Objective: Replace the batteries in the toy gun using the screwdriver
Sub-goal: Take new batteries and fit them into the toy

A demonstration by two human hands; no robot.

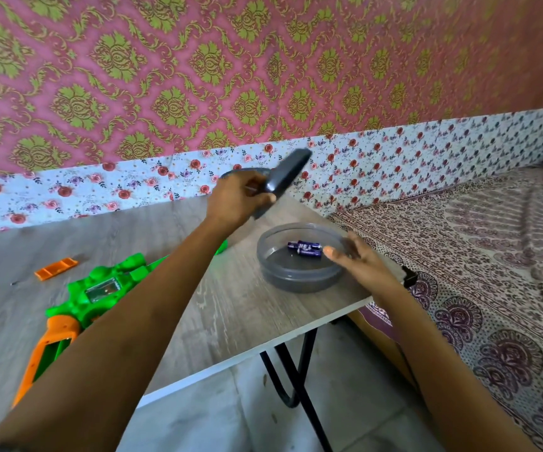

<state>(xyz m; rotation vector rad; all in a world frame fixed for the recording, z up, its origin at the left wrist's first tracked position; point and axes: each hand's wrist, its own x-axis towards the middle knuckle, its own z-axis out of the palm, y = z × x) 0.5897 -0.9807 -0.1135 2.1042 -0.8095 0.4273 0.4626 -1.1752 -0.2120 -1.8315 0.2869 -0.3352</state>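
Note:
A green and orange toy gun (77, 301) lies at the table's left, its battery compartment uncovered. The orange battery cover (56, 269) lies apart, further left. A tiny dark screw (14, 283) sits near it. A round grey container (299, 275) stands near the table's right corner with blue batteries (306, 249) inside. My left hand (237, 203) grips the container's grey lid (283, 181), raised and tilted above the table. My right hand (358, 261) rests on the container's right rim, fingers straight. No screwdriver is visible.
The wooden table (231, 308) has a white front edge and black metal legs (299, 386). A bed with a patterned sheet (491, 256) stands right against the table's right side. A floral-papered wall rises behind.

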